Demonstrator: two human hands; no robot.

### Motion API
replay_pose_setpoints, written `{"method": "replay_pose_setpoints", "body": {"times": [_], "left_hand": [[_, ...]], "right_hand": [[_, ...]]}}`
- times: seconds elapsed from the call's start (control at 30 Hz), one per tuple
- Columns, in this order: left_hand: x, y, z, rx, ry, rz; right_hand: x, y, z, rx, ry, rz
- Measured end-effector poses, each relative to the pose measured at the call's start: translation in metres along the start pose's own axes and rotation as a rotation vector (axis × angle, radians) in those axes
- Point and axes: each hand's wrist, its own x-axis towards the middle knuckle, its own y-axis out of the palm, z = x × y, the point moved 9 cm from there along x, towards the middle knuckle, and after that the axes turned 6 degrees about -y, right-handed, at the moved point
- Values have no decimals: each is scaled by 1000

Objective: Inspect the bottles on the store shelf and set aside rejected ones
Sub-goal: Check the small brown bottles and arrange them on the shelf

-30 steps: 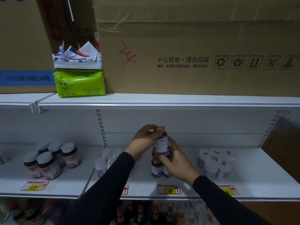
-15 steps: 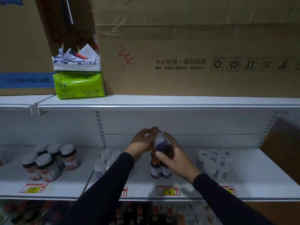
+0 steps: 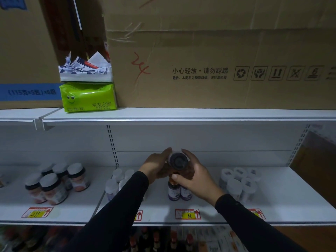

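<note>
You hold one bottle [image 3: 177,161] tipped base-toward-you above the shelf's [image 3: 272,206] middle front, left hand [image 3: 156,165] and right hand [image 3: 195,176] both curled round it, so inspection looks midway: nothing visibly set aside, the shelf's other bottles [image 3: 179,190] unchecked.

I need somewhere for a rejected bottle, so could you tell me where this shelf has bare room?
Bare white shelf lies right of the white-capped bottles, and a smaller patch between the dark jars and the divider. The middle is crowded: both hands hold a bottle above the purple-labelled bottles.
</note>
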Motion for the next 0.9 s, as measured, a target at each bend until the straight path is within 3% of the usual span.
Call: {"method": "replay_pose_setpoints", "body": {"times": [0.13, 0.33, 0.7, 0.9], "left_hand": [[-6, 6, -22, -77, 245, 129], [-33, 27, -38, 259, 596, 226], [-45, 34, -37, 407, 685, 182], [-41, 34, -47, 457, 700, 72]], "right_hand": [[0, 1, -16, -13, 48, 18], [0, -11, -28, 58, 75, -61], [-2, -22, -28, -4, 4, -121], [-8, -26, -41, -26, 11, -122]]}}
